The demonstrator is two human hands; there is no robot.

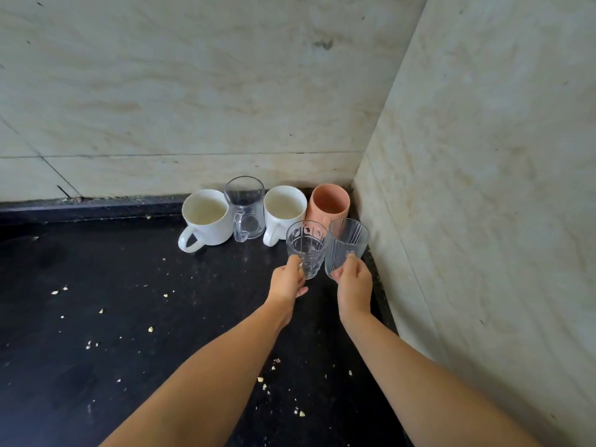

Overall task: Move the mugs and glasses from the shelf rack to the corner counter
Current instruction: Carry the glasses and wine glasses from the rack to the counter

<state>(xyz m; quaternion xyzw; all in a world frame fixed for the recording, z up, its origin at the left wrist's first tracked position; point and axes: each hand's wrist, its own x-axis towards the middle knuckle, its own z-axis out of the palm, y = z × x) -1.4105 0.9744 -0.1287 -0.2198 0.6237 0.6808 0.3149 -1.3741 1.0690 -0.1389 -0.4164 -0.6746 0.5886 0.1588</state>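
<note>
Both your arms reach into the corner of the black counter (pixel 96 285). Your left hand (pixel 287 282) has its grip closed around the base of a patterned glass (pixel 306 246); your right hand (pixel 354 285) grips the lower part of a ribbed glass (pixel 346 246). The two glasses sit side by side, rims near touching, the ribbed one tilted slightly; cannot tell whether either base rests on the counter. Behind them, along the back wall (pixel 193 91): a white mug (pixel 206 221), a clear glass mug (pixel 245 208), a second white mug (pixel 283 208), and a pink cup (pixel 327 201) tucked deepest in the corner by the side wall (pixel 483 188). All four stand upright, close together. Pale crumbs (pixel 96 343) scattered over the counter.
</note>
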